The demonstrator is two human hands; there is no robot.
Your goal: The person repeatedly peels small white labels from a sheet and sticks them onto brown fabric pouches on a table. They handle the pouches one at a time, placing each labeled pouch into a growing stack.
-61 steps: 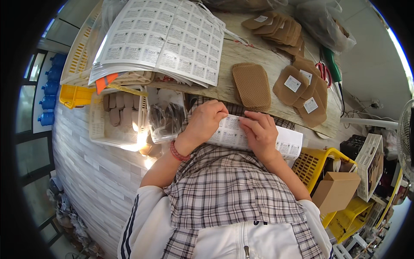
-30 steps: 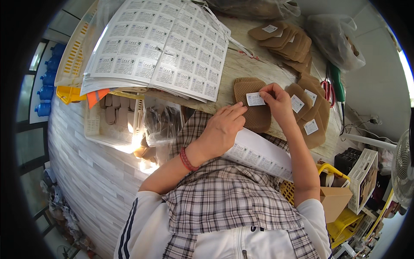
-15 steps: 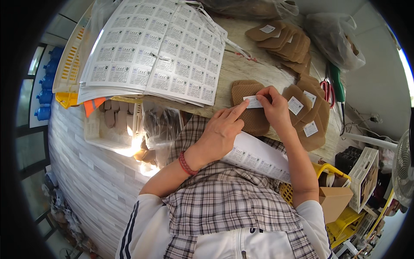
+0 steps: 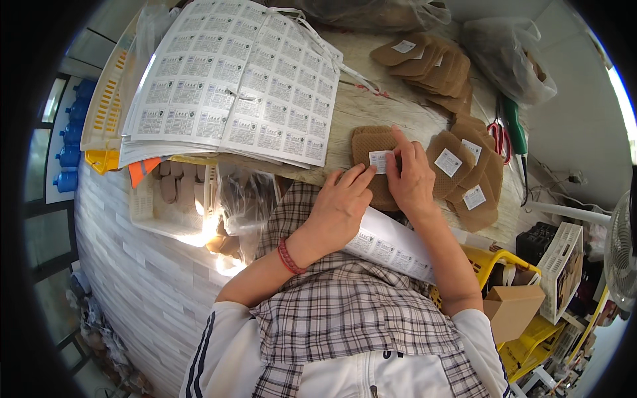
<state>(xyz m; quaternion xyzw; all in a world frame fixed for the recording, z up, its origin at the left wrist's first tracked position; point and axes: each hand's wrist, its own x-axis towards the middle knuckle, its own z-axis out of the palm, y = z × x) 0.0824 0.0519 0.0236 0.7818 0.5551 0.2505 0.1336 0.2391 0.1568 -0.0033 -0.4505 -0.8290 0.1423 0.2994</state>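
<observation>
Fingers (image 4: 398,154) of the right hand (image 4: 411,179) are closed down flat on a white label (image 4: 379,161), pressing it onto the brown pad (image 4: 373,142) on the table (image 4: 405,113). Left hand (image 4: 338,209), just below the pad, steadies its edge with loose fingers, gripping nothing I think. Looks like the sticking step; smoothing the label comes next. Labelled pads (image 4: 464,179) lie right of it.

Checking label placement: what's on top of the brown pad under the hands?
A small white label sits on the brown pad, with both hands, left and right, at its edges. The pad's lower part is hidden beneath the hands.
</observation>
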